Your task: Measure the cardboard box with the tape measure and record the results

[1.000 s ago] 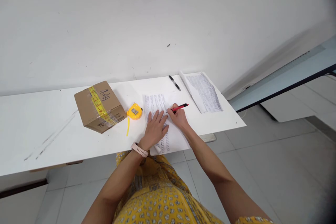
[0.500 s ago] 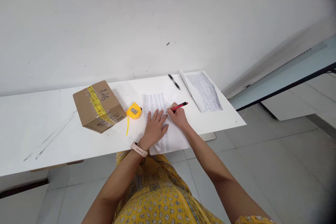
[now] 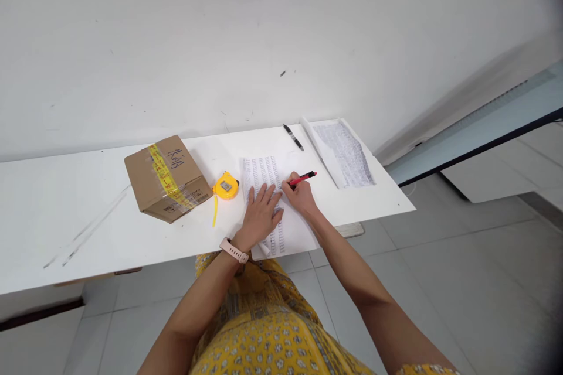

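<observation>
A printed sheet of paper (image 3: 264,173) lies on the white table (image 3: 79,217) in front of me. My left hand (image 3: 260,215) rests flat on the sheet with its fingers spread, open. My right hand (image 3: 300,196) is closed on a red pen (image 3: 303,178), whose tip touches the sheet. A pink watch sits on my left wrist.
A yellow tape measure (image 3: 226,186) lies just left of the sheet, with a taped cardboard box (image 3: 167,179) beyond it. A black pen (image 3: 293,137) and a second printed sheet (image 3: 345,153) lie at the far right, near the table's edge. A wall stands behind.
</observation>
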{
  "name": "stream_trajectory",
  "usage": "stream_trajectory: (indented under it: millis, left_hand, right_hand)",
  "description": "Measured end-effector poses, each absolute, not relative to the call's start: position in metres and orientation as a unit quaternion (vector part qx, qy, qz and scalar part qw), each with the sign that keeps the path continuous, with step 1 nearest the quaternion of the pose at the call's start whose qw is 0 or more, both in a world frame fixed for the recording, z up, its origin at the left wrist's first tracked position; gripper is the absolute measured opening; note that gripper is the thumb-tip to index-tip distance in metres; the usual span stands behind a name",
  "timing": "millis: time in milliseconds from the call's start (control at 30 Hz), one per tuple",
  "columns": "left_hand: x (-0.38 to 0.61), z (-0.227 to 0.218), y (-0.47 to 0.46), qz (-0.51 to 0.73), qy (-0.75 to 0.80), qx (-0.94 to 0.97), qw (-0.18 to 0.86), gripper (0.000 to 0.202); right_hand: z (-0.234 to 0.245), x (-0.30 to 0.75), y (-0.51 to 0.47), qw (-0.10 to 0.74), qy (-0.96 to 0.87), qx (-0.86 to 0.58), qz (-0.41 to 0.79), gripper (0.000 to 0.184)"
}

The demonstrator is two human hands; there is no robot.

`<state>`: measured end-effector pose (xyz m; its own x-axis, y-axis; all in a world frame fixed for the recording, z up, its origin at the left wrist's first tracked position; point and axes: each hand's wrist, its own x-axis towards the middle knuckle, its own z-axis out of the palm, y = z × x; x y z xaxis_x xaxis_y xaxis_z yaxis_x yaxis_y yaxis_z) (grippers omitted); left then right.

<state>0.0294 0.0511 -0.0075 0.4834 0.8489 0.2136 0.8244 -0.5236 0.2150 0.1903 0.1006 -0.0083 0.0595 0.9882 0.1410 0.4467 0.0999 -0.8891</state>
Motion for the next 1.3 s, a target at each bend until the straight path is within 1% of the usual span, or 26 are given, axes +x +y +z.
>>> stream_trajectory:
  millis: [300,1300]
  left_hand:
    - [0.0293,-0.0085,0.0512,0.152,0.484,0.861,0.036,0.044]
    - [0.0289,-0.0091,0.0513,0.152,0.485,0.86,0.041,0.046]
  right_hand:
    - [-0.0059,0.1898,0.1001,0.414,-0.609,-0.604,0.307,0.022]
    - [-0.0057,0.1905,0.0992,0.427,-0.594,-0.606,0.311,0.021]
